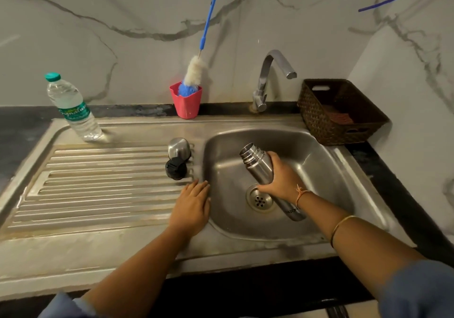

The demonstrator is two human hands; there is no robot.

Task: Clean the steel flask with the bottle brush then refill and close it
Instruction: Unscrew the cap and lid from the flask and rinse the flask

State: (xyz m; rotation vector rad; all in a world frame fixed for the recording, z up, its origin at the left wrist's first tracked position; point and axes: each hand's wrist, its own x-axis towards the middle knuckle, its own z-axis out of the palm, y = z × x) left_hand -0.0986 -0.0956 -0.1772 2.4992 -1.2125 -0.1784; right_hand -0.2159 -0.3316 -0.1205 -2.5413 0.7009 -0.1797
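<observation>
Both hands are over the sink area. Her right hand (278,179) wraps its fingers and thumb around the middle of the cylindrical steel flask (258,164), holding it tilted over the stainless steel sink basin (319,170), open threaded mouth up and to the left, base low toward the person, above the round drain (260,201). Left hand (194,201) lies flat, fingers straight and together, on the rim between the basin and the ribbed steel draining board (98,182), holding nothing. Just beyond its fingertips sit the black round stopper (175,169) and, touching behind it, the domed steel cup lid (178,147). At the back wall, the blue-handled bottle brush with white and blue bristles (194,72) stands head-down in a pink plastic cup (186,104). A clear plastic water bottle with a green cap (72,107) stands on the board's far left corner. A chrome tap (269,77) rises behind the basin, beside a dark woven basket (341,111).
</observation>
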